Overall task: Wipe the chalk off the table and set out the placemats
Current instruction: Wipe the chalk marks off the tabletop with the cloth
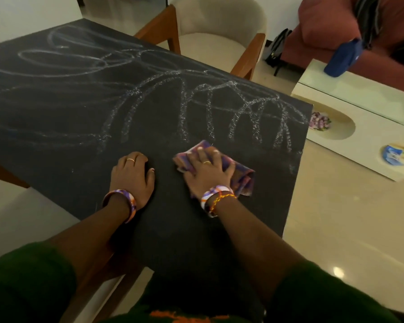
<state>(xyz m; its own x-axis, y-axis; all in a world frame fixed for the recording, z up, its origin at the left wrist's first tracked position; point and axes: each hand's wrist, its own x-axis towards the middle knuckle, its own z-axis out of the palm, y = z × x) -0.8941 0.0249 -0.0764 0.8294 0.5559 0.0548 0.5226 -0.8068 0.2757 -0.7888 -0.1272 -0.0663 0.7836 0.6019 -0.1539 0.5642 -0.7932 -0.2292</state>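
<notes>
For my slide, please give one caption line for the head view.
Right hand presses a checked cloth on the dark table; chalk scribbles remain, left hand resting flat.

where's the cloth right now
In the head view, the cloth lies flat on the dark table under the right hand, near the table's right edge.

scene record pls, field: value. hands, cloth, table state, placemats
left hand: resting on the dark matte table, holds nothing
right hand: pressed flat on the folded purple checked cloth
cloth: near the table's near right corner
white chalk scribbles: loops and zigzags across the far and middle tabletop, unwiped
area by the hands: mostly free of chalk
placemats: none in view
</notes>
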